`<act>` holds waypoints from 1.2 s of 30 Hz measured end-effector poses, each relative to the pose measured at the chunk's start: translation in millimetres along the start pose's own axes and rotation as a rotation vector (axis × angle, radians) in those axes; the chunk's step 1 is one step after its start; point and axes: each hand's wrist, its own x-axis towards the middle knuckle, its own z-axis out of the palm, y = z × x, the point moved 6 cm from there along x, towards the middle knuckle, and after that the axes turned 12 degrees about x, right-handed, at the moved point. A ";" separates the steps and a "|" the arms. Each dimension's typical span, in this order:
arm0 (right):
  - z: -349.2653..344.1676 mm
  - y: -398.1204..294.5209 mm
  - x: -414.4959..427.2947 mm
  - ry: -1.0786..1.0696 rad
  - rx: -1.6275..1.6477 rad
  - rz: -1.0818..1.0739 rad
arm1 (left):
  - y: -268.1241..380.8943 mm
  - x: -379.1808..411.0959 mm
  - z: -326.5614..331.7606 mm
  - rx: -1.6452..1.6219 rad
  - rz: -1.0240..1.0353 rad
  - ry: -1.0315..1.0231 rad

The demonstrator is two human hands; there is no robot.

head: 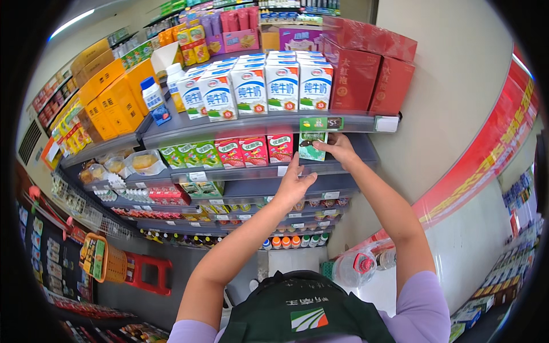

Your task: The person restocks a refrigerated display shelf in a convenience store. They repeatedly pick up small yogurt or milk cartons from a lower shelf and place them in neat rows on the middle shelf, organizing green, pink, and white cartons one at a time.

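On the second shelf (339, 164), my right hand (341, 150) grips the right side of a mint-green drink carton (312, 150), thumb across its front. The carton stands upright near the shelf's front edge, its top partly hidden by the shelf above. My left hand (295, 182) holds nothing; its fingers are apart and the fingertips are close to the carton's lower left. Whether they touch it I cannot tell. A pink-red drink carton (280, 148) stands to the left, with more red cartons (253, 151) and green cartons (186, 155) farther along that row.
Above, the top shelf (257, 121) bears white milk cartons (282, 85), red gift boxes (354, 81) and a blue-capped bottle (155, 100). A price-tag holder (321, 124) hangs over the carton. On the floor are a large clear bottle (354, 269), a red stool (150, 272) and an orange basket (112, 261).
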 end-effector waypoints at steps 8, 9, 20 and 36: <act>2.1 20.0 12.4 -0.086 -0.033 -0.068 | -13.3 -8.3 -6.8 -0.023 0.087 -0.004; 4.4 18.7 14.0 -0.102 -0.043 -0.085 | -14.5 -7.8 -7.7 -0.024 0.089 -0.003; 27.5 4.2 -32.3 0.398 -0.428 -0.526 | -36.4 -26.9 -38.0 -0.131 0.032 0.038; 292.4 192.5 -30.8 -0.218 0.067 0.111 | -185.5 -111.3 -246.7 -0.327 -0.298 0.710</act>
